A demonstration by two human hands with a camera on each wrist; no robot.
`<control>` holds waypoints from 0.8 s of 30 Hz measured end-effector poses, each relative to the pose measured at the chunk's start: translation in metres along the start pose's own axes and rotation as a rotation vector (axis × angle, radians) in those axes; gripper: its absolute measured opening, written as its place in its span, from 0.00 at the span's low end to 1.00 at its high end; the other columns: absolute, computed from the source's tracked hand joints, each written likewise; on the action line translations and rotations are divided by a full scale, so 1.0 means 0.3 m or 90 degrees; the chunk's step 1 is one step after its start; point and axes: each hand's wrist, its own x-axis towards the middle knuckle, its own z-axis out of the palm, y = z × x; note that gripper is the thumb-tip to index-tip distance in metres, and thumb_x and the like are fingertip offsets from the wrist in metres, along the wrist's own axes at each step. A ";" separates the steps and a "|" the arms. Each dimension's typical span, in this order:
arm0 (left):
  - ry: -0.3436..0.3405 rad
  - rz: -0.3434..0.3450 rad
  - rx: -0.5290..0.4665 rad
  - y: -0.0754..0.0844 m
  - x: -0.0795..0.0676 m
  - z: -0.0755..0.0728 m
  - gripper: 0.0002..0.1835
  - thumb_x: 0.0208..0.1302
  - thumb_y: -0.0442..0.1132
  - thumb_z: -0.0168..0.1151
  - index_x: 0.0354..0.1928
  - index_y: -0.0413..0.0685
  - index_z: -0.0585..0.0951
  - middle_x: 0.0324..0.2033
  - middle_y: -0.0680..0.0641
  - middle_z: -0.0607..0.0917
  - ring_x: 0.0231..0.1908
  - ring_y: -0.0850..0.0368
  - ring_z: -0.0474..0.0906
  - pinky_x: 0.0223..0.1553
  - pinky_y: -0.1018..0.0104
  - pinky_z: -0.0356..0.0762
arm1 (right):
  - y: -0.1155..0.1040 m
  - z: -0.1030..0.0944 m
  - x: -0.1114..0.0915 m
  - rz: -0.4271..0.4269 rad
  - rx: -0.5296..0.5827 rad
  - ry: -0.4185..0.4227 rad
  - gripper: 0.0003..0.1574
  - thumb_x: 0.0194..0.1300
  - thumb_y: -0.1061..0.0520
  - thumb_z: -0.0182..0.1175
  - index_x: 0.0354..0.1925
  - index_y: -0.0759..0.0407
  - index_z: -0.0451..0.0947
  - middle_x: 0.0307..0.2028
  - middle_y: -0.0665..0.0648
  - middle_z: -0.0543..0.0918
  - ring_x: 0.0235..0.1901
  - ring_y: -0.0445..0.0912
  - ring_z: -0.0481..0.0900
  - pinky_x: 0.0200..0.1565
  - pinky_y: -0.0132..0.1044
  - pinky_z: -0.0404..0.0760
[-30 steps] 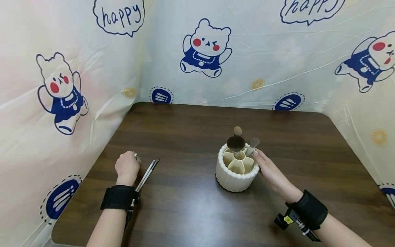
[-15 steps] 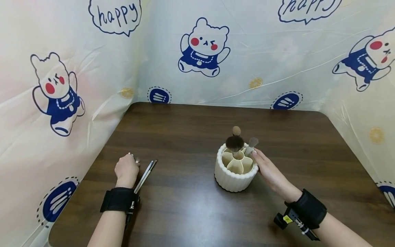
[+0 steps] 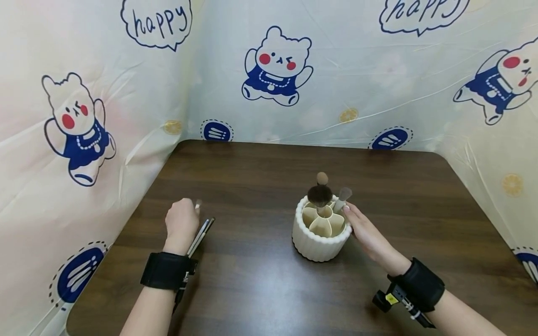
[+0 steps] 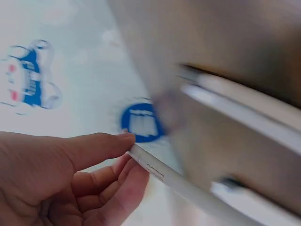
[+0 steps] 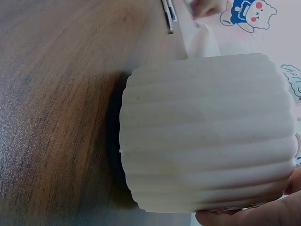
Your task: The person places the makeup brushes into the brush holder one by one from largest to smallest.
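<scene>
My left hand (image 3: 181,224) is at the left of the table. In the left wrist view its thumb and fingertips pinch the end of a white makeup brush (image 4: 175,181); in the head view little more than the tip of this brush (image 3: 198,204) shows past the hand. A round, cream, fluted makeup brush holder (image 3: 320,242) with petal-shaped compartments stands right of the middle. My right hand (image 3: 370,235) holds it by its right side, fingers at the rim. Several brushes stand in it, including a dark fluffy brush (image 3: 320,195) and a pale brush (image 3: 343,199).
Thin light-handled brushes (image 3: 202,234) lie on the brown table (image 3: 252,186) just right of my left wrist, partly hidden by it. A printed sheet (image 3: 227,70) with bear drawings rises behind the table and along both sides.
My left hand has moved slightly right and away from me, and the brush tip now shows at its right. My right hand and the holder have stayed put.
</scene>
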 end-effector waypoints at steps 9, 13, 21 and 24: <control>0.126 0.116 -0.161 0.259 -0.023 -0.110 0.12 0.66 0.39 0.59 0.38 0.35 0.83 0.32 0.37 0.87 0.30 0.45 0.83 0.32 0.53 0.79 | 0.001 0.000 0.001 -0.011 -0.001 -0.005 0.38 0.78 0.46 0.28 0.74 0.65 0.31 0.75 0.66 0.37 0.75 0.56 0.36 0.73 0.54 0.43; 0.135 0.152 -0.297 0.367 -0.028 -0.139 0.12 0.64 0.40 0.61 0.40 0.37 0.83 0.34 0.40 0.88 0.34 0.49 0.85 0.35 0.56 0.82 | 0.003 0.000 0.002 -0.016 -0.006 -0.006 0.38 0.78 0.46 0.28 0.74 0.65 0.32 0.75 0.66 0.39 0.75 0.56 0.37 0.73 0.55 0.44; 0.057 0.192 -0.552 0.524 -0.047 -0.129 0.12 0.63 0.41 0.64 0.42 0.40 0.83 0.38 0.41 0.88 0.37 0.52 0.86 0.39 0.63 0.83 | 0.008 -0.001 -0.004 -0.030 -0.001 -0.014 0.38 0.79 0.46 0.28 0.74 0.66 0.32 0.75 0.66 0.38 0.75 0.57 0.36 0.73 0.55 0.43; 0.037 0.210 -0.578 0.558 -0.049 -0.097 0.11 0.63 0.40 0.63 0.42 0.39 0.83 0.38 0.41 0.88 0.37 0.52 0.85 0.40 0.64 0.83 | 0.007 0.001 -0.004 -0.024 -0.001 -0.007 0.38 0.79 0.47 0.28 0.74 0.66 0.31 0.75 0.66 0.37 0.75 0.57 0.35 0.73 0.55 0.43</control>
